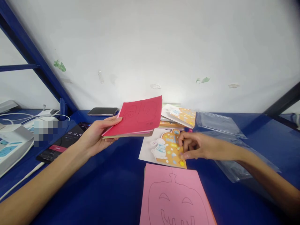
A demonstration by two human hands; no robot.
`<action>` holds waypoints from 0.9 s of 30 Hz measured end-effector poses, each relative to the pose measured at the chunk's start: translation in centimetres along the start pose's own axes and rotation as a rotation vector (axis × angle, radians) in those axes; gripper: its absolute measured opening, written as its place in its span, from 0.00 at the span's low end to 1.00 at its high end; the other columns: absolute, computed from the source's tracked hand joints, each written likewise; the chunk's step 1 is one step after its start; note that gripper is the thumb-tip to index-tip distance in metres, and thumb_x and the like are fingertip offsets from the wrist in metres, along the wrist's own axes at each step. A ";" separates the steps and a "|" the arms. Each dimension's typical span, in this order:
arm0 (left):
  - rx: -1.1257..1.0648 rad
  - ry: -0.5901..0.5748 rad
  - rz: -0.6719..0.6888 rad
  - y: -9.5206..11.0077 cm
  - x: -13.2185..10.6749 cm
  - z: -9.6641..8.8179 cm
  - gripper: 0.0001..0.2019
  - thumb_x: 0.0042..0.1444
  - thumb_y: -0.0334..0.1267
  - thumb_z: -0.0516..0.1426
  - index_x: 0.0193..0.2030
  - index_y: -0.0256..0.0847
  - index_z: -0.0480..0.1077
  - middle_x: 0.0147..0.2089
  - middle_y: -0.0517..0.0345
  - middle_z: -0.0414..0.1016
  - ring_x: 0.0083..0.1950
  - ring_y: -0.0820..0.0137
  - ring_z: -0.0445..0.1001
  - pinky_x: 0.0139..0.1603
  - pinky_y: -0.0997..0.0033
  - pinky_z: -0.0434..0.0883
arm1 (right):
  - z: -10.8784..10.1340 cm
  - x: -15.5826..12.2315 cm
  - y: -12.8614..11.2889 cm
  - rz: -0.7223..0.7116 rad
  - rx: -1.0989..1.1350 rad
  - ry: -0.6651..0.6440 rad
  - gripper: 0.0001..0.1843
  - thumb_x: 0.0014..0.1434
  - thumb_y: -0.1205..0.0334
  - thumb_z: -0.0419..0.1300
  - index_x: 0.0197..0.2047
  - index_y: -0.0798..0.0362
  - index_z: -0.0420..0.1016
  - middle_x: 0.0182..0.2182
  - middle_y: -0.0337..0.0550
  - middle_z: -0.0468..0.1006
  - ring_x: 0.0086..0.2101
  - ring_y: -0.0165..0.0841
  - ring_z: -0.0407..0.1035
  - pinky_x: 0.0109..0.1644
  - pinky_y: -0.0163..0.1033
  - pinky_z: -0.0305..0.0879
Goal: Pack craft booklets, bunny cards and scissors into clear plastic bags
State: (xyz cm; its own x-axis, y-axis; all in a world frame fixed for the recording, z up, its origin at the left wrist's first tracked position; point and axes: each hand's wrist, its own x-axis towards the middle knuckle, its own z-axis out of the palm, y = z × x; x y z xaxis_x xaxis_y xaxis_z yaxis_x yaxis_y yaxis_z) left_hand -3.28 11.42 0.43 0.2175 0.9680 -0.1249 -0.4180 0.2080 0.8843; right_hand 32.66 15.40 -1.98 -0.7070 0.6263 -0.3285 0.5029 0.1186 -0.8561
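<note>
My left hand [100, 132] pinches a stack of coloured paper sheets [142, 115] by its left edge, thumb on top. The uppermost sheet is red with a faint line drawing, and the stack is held above the blue table. Curled at the right edge of a rabbit-printed booklet [161, 148] is my right hand [193, 145], thumb and fingers closed on that edge. The booklet has a white and orange cover. Nearest me lies a pink paper stack [175, 193] with a pumpkin-face outline, partly out of frame.
Behind the booklet is a pile with another rabbit-printed booklet [185, 115] on top. Clear plastic sleeves [217, 125] lie at right. Two phones, one dark [103, 111] and one showing a timer [64, 143], lie left, beside power strips [14, 143] and white cables. A white wall rises behind.
</note>
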 end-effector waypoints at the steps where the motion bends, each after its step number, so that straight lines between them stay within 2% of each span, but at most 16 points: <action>1: -0.008 0.013 0.002 -0.3 0.0 -0.1 0.02 0.63 0.27 0.60 0.40 0.30 0.74 0.28 0.56 0.79 0.17 0.79 0.72 0.13 0.88 0.68 | 0.0 0.0 0.0 0.005 -0.005 -0.008 0.21 0.58 0.45 0.70 0.44 0.50 0.70 0.29 0.34 0.75 0.29 0.29 0.64 0.31 0.35 0.58; 6: -0.038 0.134 -0.022 -1.5 -0.5 0.1 0.04 0.62 0.27 0.59 0.43 0.31 0.75 0.30 0.55 0.79 0.17 0.78 0.72 0.12 0.87 0.67 | -0.3 -0.5 -0.2 -0.007 -0.103 -0.058 0.26 0.55 0.50 0.73 0.55 0.46 0.75 0.38 0.39 0.80 0.34 0.32 0.68 0.37 0.37 0.64; 9: -0.045 0.201 -0.040 -1.9 -0.7 0.7 0.05 0.61 0.26 0.59 0.43 0.32 0.76 0.29 0.56 0.77 0.16 0.79 0.70 0.11 0.86 0.65 | -0.2 -0.3 0.0 -0.008 -0.097 -0.025 0.25 0.52 0.53 0.75 0.52 0.45 0.78 0.35 0.38 0.80 0.34 0.33 0.69 0.35 0.37 0.66; 12: -0.054 0.195 -0.062 -2.1 -0.9 1.2 0.07 0.61 0.26 0.59 0.45 0.32 0.76 0.30 0.55 0.78 0.18 0.78 0.71 0.12 0.85 0.66 | 0.2 0.2 0.4 0.001 -0.055 0.019 0.23 0.49 0.53 0.77 0.47 0.46 0.79 0.29 0.35 0.77 0.30 0.32 0.70 0.32 0.36 0.65; 16: -0.058 0.152 -0.075 -2.6 -0.8 1.1 0.10 0.61 0.27 0.59 0.48 0.32 0.77 0.30 0.54 0.77 0.19 0.77 0.73 0.13 0.86 0.66 | 0.7 1.0 1.0 -0.030 -0.032 0.074 0.22 0.49 0.52 0.77 0.45 0.47 0.79 0.28 0.36 0.80 0.30 0.32 0.72 0.32 0.36 0.65; 22: -0.037 0.145 -0.073 -2.8 -0.7 1.1 0.09 0.63 0.28 0.57 0.47 0.30 0.78 0.27 0.55 0.74 0.17 0.78 0.69 0.12 0.87 0.64 | 0.6 1.5 1.7 -0.127 -0.102 0.188 0.18 0.57 0.51 0.72 0.48 0.49 0.78 0.26 0.34 0.78 0.28 0.30 0.70 0.32 0.36 0.61; 24: -0.041 0.160 -0.076 -2.8 -0.7 1.2 0.09 0.63 0.28 0.57 0.47 0.30 0.77 0.28 0.54 0.76 0.17 0.78 0.70 0.11 0.87 0.62 | 0.4 1.3 1.7 -0.113 -0.094 0.145 0.25 0.55 0.50 0.73 0.53 0.48 0.77 0.26 0.34 0.77 0.29 0.31 0.70 0.32 0.35 0.62; 27: -0.043 0.183 -0.084 -2.9 -0.6 1.2 0.09 0.62 0.27 0.58 0.47 0.30 0.77 0.28 0.53 0.77 0.17 0.77 0.71 0.10 0.87 0.62 | 0.3 0.9 1.6 -0.051 -0.131 0.075 0.41 0.49 0.49 0.77 0.64 0.43 0.71 0.27 0.32 0.75 0.27 0.30 0.68 0.30 0.34 0.61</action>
State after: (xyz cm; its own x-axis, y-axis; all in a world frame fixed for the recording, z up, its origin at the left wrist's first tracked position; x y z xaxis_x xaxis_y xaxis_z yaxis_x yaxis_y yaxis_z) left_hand -1.13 10.04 -1.45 0.0904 0.9556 -0.2805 -0.4435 0.2909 0.8478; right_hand 32.72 15.93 -3.72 -0.6965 0.6720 -0.2515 0.5316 0.2478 -0.8100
